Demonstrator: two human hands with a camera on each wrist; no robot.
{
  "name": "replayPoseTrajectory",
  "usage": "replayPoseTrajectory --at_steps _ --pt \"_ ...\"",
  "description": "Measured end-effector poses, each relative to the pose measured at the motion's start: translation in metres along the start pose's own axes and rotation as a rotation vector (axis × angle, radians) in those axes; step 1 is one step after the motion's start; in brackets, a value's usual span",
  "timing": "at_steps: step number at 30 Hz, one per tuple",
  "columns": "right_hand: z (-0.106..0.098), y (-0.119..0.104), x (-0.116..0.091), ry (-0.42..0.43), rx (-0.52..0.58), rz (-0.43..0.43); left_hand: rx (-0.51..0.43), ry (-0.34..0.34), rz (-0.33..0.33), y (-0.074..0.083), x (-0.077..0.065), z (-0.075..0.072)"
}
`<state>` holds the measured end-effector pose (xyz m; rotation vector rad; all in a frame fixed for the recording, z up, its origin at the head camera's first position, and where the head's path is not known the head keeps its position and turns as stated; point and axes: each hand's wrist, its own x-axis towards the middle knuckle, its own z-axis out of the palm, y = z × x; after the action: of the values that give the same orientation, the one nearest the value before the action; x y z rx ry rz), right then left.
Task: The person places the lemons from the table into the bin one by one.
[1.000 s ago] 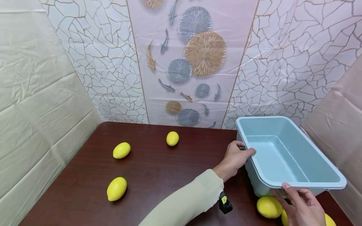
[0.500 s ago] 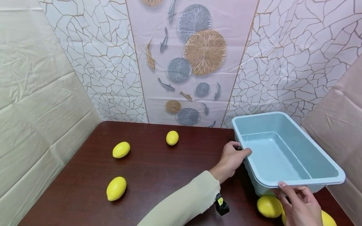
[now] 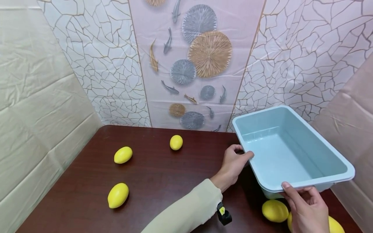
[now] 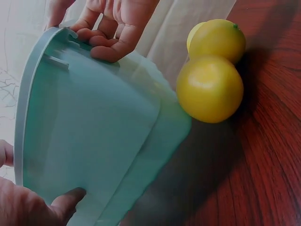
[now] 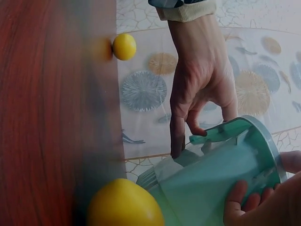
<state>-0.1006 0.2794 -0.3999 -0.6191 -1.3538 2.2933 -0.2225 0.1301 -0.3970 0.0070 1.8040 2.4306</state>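
A light blue plastic basin [image 3: 285, 155] is held off the table at the right, its far end higher than its near end. My left hand [image 3: 234, 163] grips its left rim, thumb over the edge and fingers under it. At the near rim, my right hand [image 3: 310, 207] pinches with the thumb on top and fingers curled beneath. No contents show inside the basin. Close below it lies a lemon [image 3: 275, 211], and another lemon [image 3: 335, 225] is partly covered by my right hand. In the left wrist view, a lemon [image 4: 209, 89] sits near the basin's underside.
Three separate lemons lie across the dark wooden table [image 3: 175, 181]: one lemon [image 3: 176, 142] near the back, one lemon [image 3: 123, 155] at the left, and one lemon [image 3: 118, 195] nearer. A patterned cloth wall [image 3: 209, 97] stands behind, and a plain cloth [image 3: 349, 129] borders the right side.
Both hands have raised the basin and shifted it slightly left, its far end rising most. Their grip stays the same, and the lemons stay where they were on the table.
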Motion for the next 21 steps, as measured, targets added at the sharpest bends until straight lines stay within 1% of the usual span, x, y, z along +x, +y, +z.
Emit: replayPoseTrajectory --at_steps 4,9,12,15,21 --pt "0.002 0.003 0.000 -0.071 0.074 -0.047 -0.025 -0.012 0.022 0.004 -0.002 -0.005" --pt "0.003 0.002 -0.002 -0.106 0.149 -0.085 -0.087 -0.042 0.063 0.004 -0.001 -0.009" --pt "0.003 0.001 -0.003 -0.139 0.191 -0.106 -0.113 -0.052 0.087 0.004 0.005 -0.013" --pt "0.001 -0.002 -0.004 -0.162 0.213 -0.113 -0.127 -0.055 0.093 0.002 0.011 -0.018" --pt "-0.005 -0.005 -0.005 -0.231 0.239 -0.138 -0.105 -0.041 0.097 0.002 0.023 -0.032"
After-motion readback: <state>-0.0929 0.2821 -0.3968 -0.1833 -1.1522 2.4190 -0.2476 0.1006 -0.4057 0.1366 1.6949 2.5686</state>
